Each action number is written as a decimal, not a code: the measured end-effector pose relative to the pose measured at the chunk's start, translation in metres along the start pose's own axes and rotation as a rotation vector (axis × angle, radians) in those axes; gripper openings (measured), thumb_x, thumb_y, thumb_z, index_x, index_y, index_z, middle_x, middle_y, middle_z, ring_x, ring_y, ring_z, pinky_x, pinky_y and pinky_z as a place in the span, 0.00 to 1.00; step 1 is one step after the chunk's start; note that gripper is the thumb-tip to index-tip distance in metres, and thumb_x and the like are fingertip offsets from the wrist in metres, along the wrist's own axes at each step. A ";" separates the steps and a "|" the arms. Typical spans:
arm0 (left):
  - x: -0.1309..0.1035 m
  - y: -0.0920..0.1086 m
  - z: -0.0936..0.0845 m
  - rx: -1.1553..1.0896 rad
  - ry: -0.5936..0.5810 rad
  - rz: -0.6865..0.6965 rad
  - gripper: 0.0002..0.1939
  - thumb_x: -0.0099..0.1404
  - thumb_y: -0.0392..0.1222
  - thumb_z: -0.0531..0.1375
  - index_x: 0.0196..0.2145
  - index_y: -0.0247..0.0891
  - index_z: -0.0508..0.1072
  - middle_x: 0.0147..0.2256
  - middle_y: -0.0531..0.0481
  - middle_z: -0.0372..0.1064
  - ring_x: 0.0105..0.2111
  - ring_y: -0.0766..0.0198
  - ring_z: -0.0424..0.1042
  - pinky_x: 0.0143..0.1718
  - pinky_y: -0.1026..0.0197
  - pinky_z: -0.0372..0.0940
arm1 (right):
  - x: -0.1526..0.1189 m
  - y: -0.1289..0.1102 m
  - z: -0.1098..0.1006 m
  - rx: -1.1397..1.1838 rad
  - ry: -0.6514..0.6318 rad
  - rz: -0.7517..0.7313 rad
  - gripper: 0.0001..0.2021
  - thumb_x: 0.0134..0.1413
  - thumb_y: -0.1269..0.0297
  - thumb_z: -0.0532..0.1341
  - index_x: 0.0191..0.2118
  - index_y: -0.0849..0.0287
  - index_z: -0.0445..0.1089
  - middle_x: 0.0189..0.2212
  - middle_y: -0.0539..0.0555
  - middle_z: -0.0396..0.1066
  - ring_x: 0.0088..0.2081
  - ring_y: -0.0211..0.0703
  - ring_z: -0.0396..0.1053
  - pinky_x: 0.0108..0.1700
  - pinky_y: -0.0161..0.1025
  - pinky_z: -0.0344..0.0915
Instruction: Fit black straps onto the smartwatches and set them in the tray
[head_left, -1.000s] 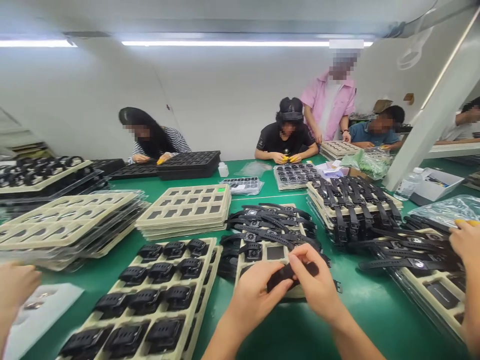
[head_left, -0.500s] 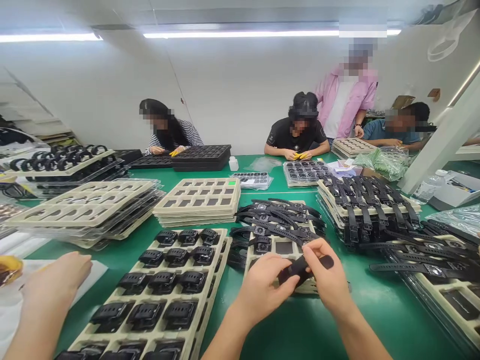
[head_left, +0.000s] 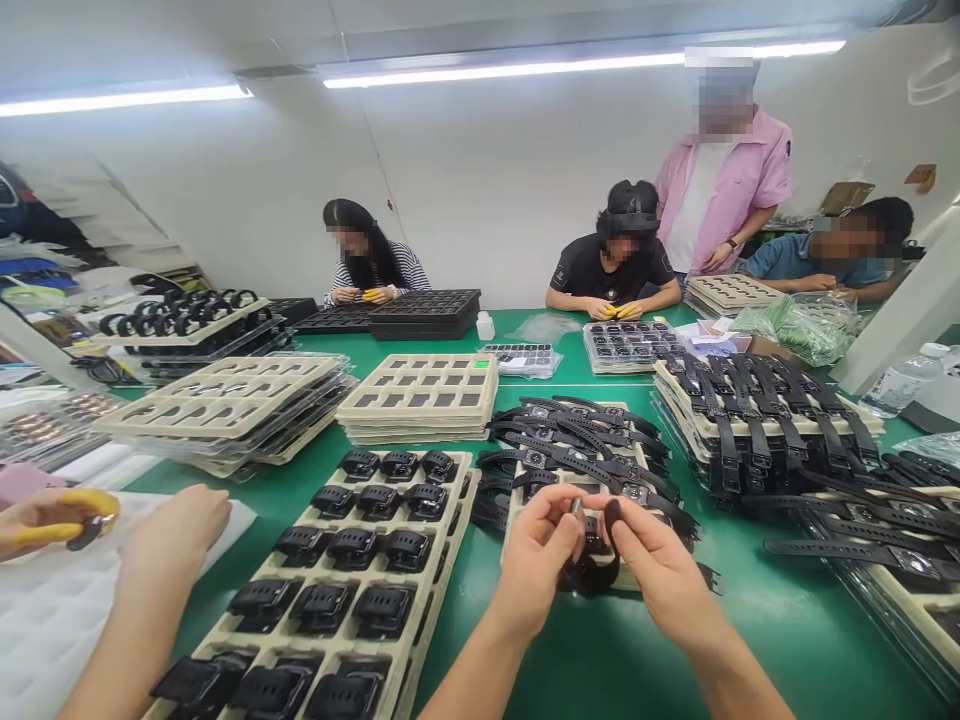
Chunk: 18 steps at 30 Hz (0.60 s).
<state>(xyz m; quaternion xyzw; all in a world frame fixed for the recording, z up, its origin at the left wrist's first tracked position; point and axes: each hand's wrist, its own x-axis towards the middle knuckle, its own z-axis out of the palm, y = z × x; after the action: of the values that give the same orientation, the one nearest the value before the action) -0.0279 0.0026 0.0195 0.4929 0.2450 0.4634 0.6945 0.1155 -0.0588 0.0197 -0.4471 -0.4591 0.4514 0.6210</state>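
Between my hands is a black watch (head_left: 600, 575), its strap curved into a downward loop. My left hand (head_left: 538, 555) pinches the end with the small metal buckle. Opposite it, my right hand (head_left: 654, 550) grips the rounded tip of the strap with thumb and fingers. The two ends are close but apart; fingers partly hide the watch. Beneath and behind my hands stands a tray (head_left: 517, 510) heaped with black watches (head_left: 559, 435) whose straps lie flat. Left of my left hand, a cream tray (head_left: 444, 540) holds rows of watches with closed straps (head_left: 382, 608).
At the left edge, a co-worker's hand (head_left: 45, 520) in yellow finger covers holds a watch beside another bare forearm (head_left: 142, 600). Stacked trays (head_left: 416, 425) stand behind. More strapped watches (head_left: 757, 400) lie on trays at right. Several people work across the green table (head_left: 675, 670).
The view has turned slightly left. My hands have raised the strap's two ends, so the watch, earlier held flatter, now hangs in a loop. A co-worker's yellow-tipped hand shows more at left.
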 end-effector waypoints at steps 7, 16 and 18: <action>-0.004 -0.002 0.006 -0.092 0.026 -0.042 0.26 0.60 0.62 0.67 0.42 0.35 0.80 0.28 0.51 0.65 0.28 0.67 0.58 0.32 0.63 0.58 | -0.002 0.013 0.017 0.165 0.043 0.057 0.17 0.62 0.45 0.64 0.40 0.54 0.70 0.27 0.47 0.63 0.25 0.36 0.56 0.26 0.32 0.55; -0.005 -0.012 0.002 0.019 0.017 -0.036 0.30 0.61 0.66 0.65 0.46 0.36 0.81 0.36 0.45 0.74 0.28 0.66 0.63 0.32 0.62 0.62 | 0.002 0.023 0.021 0.253 0.091 0.078 0.19 0.57 0.43 0.68 0.36 0.54 0.68 0.29 0.49 0.67 0.29 0.39 0.63 0.32 0.34 0.62; -0.005 -0.009 0.002 0.052 -0.009 -0.027 0.29 0.61 0.65 0.65 0.47 0.37 0.81 0.36 0.45 0.74 0.29 0.64 0.65 0.33 0.61 0.64 | 0.002 0.024 0.022 0.258 0.096 0.076 0.19 0.57 0.42 0.68 0.35 0.54 0.69 0.28 0.48 0.66 0.28 0.38 0.61 0.31 0.34 0.61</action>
<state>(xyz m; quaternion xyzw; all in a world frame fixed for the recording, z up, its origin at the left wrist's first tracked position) -0.0245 -0.0035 0.0116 0.5093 0.2604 0.4454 0.6888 0.0909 -0.0491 0.0010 -0.4015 -0.3498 0.5079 0.6771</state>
